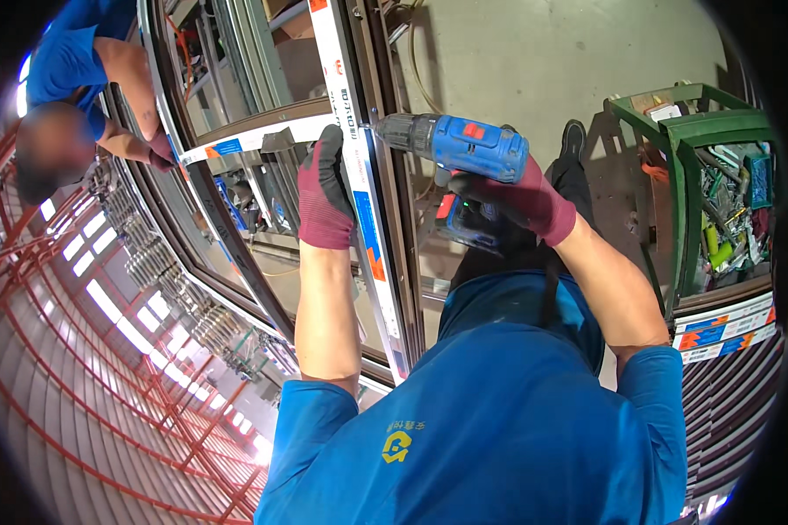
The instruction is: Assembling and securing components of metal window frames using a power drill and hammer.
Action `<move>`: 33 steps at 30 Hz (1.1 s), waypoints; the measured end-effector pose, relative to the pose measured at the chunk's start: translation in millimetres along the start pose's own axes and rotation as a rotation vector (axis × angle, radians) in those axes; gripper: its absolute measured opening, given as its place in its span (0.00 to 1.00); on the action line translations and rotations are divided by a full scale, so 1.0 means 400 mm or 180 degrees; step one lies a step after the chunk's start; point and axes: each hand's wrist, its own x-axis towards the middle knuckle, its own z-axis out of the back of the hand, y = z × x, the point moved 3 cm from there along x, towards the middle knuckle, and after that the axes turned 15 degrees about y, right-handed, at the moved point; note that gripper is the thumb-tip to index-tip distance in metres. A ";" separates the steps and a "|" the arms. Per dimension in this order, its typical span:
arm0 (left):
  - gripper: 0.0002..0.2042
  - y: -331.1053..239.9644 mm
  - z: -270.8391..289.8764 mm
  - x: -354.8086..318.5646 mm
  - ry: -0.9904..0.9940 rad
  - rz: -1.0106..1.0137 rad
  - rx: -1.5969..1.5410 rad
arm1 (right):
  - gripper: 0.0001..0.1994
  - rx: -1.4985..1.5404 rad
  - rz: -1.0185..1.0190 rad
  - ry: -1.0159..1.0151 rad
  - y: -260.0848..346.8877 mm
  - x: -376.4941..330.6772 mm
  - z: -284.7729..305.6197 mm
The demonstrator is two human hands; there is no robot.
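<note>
My right hand (517, 199), in a dark red glove, grips a blue cordless drill (464, 149). The drill's tip touches the side of a long white-wrapped metal frame bar (363, 219) near its upper end. On the bar's other side, just below where a cross bar (254, 138) meets it, my left hand (324, 188) lies flat against the bar in a matching glove, steadying it. The frame stands upright with glass panes (263, 61) behind it.
A co-worker in a blue shirt (70, 52) stands at the upper left, a gloved hand (160, 150) on the far end of the cross bar. A green metal cart (674, 131) full of tools stands at the right. Stacked frame profiles (727, 328) lie below it.
</note>
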 end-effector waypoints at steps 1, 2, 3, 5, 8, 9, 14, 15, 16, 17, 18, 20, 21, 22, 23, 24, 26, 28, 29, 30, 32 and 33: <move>0.13 0.001 -0.001 0.000 -0.0017 -0.0017 0.0042 | 0.14 0.0002 -0.0001 -0.0002 0.004 0.001 0.000; 0.13 0.001 -0.001 0.000 -0.0034 -0.0034 0.0084 | 0.13 0.0078 -0.0064 -0.0017 0.010 0.001 0.001; 0.13 0.001 -0.001 -0.001 -0.0034 -0.0033 0.0083 | 0.12 0.0152 -0.0126 -0.0031 0.014 0.001 0.002; 0.14 0.000 0.000 -0.002 -0.0073 -0.0009 0.0114 | 0.11 0.0140 -0.0125 0.0008 0.018 0.003 0.001; 0.14 0.001 0.008 0.002 -0.0029 -0.0027 0.0195 | 0.11 0.0209 -0.0171 -0.0041 0.034 0.008 0.003; 0.14 0.001 0.004 0.001 -0.0026 -0.0020 0.0198 | 0.11 0.0289 -0.0218 -0.0133 0.036 0.007 0.006; 0.14 0.004 0.004 0.002 -0.0039 0.0002 0.0332 | 0.13 0.0042 0.0034 -0.0134 0.038 0.020 0.029; 0.14 0.004 0.008 0.001 -0.0032 -0.0005 0.0333 | 0.14 -0.0102 0.0097 -0.0054 0.047 0.023 0.030; 0.15 0.005 0.010 -0.001 0.0002 -0.0035 0.0273 | 0.14 -0.0108 0.0103 -0.0053 0.057 0.023 0.032; 0.15 0.005 0.011 -0.002 0.0034 -0.0065 0.0214 | 0.14 -0.0255 -0.0086 -0.0003 0.065 0.024 0.033; 0.15 0.005 0.011 -0.002 0.0031 -0.0049 0.0223 | 0.14 -0.0382 -0.0284 0.0036 0.063 0.022 0.035; 0.15 0.008 0.012 -0.001 0.0057 0.0001 0.0200 | 0.15 -0.0436 -0.0232 0.0145 0.056 0.028 0.054; 0.15 0.007 0.013 0.000 0.0050 0.0010 0.0206 | 0.16 -0.0507 -0.0176 0.0266 0.054 0.031 0.064; 0.15 0.006 0.016 0.001 0.0062 0.0012 0.0249 | 0.16 -0.0495 -0.0177 0.0264 0.040 0.030 0.071; 0.15 0.006 0.017 0.001 0.0074 0.0013 0.0290 | 0.17 -0.0780 -0.0068 0.0228 0.021 0.028 0.077; 0.15 0.005 0.017 0.002 0.0064 0.0013 0.0293 | 0.18 -0.1066 0.0044 0.0199 0.020 0.031 0.076; 0.15 0.003 0.015 0.001 0.0044 -0.0043 0.0318 | 0.20 -0.0821 -0.0004 0.0262 0.037 0.021 0.069; 0.15 0.003 0.005 0.001 0.0039 -0.0059 0.0254 | 0.23 -0.0585 -0.0051 0.0309 0.047 0.012 0.061; 0.15 0.002 0.000 0.000 0.0034 -0.0078 0.0186 | 0.21 -0.0516 -0.0059 0.0220 0.046 0.009 0.062; 0.15 0.001 -0.002 -0.001 0.0033 -0.0079 0.0189 | 0.18 -0.0445 -0.0067 0.0133 0.046 0.007 0.063; 0.14 -0.001 -0.004 -0.004 0.0018 0.0000 0.0170 | 0.18 -0.0539 -0.0215 0.0130 0.059 -0.001 0.067; 0.14 0.000 -0.001 -0.004 0.0012 -0.0009 0.0168 | 0.17 -0.0635 -0.0363 0.0133 0.063 -0.003 0.069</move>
